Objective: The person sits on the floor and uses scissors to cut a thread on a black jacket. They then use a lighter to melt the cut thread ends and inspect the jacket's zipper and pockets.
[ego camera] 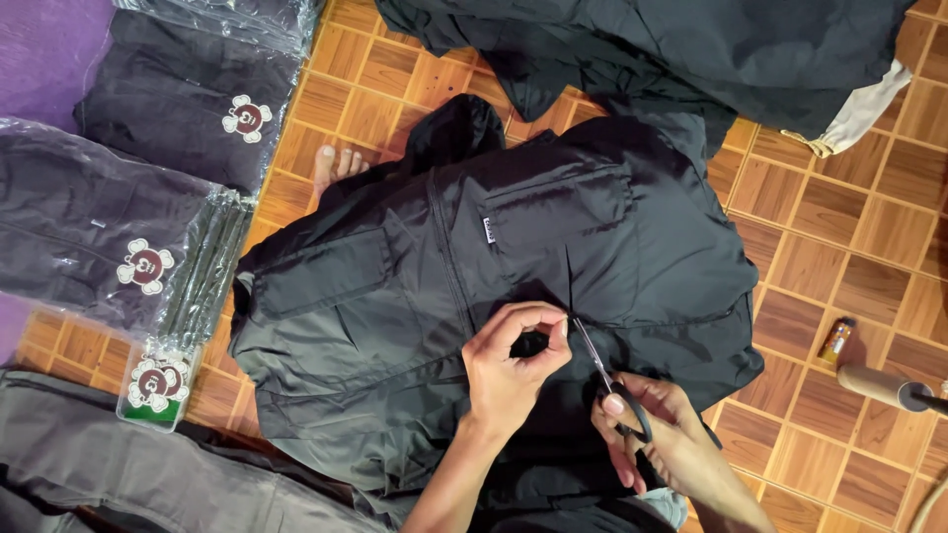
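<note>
A black jacket (415, 296) with chest pockets and a small white tag lies spread on the wooden floor. My left hand (513, 370) pinches a bit of the jacket's fabric between thumb and fingers, just below the right pocket. My right hand (652, 434) holds small scissors (602, 370) by the black handles. The blades point up and left, with the tips right beside the pinched spot.
Bagged dark garments (128, 227) with round printed emblems are stacked at the left. More dark cloth (691, 49) is piled at the top. A bare foot (336, 163) shows by the jacket's collar. A small bottle (836, 339) and a cardboard tube (884, 385) lie at the right.
</note>
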